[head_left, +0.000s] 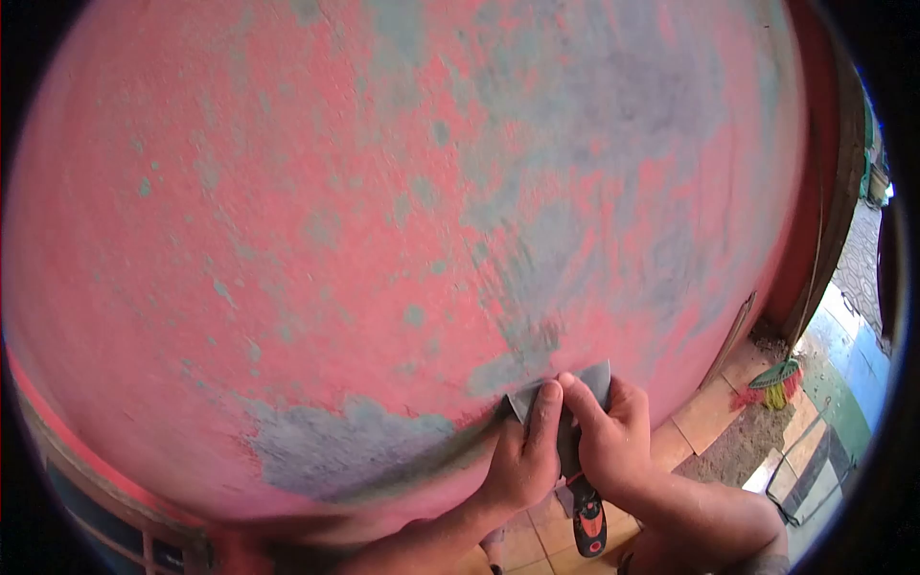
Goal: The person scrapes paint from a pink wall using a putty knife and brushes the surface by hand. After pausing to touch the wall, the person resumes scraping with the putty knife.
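A scraper (588, 525) with a wide metal blade and a black and orange handle is held in both hands against the pink wall (316, 259). My left hand (525, 464) is closed on the left side of its blade, with the thumb pressed flat on the metal. On the right side, my right hand (613, 436) grips it the same way, thumb on the blade. The handle hangs down below the hands. Around the blade the pink paint is partly gone, with grey and greenish patches showing. The blade's edge is close to the wall; exact contact cannot be made out.
At the right, a broom (772, 383) with green, red and yellow bristles stands on the tiled floor (707, 418), near loose debris (743, 446). A dark door or frame edge (832, 182) borders the wall. A grille-like frame (115, 522) lies at the lower left.
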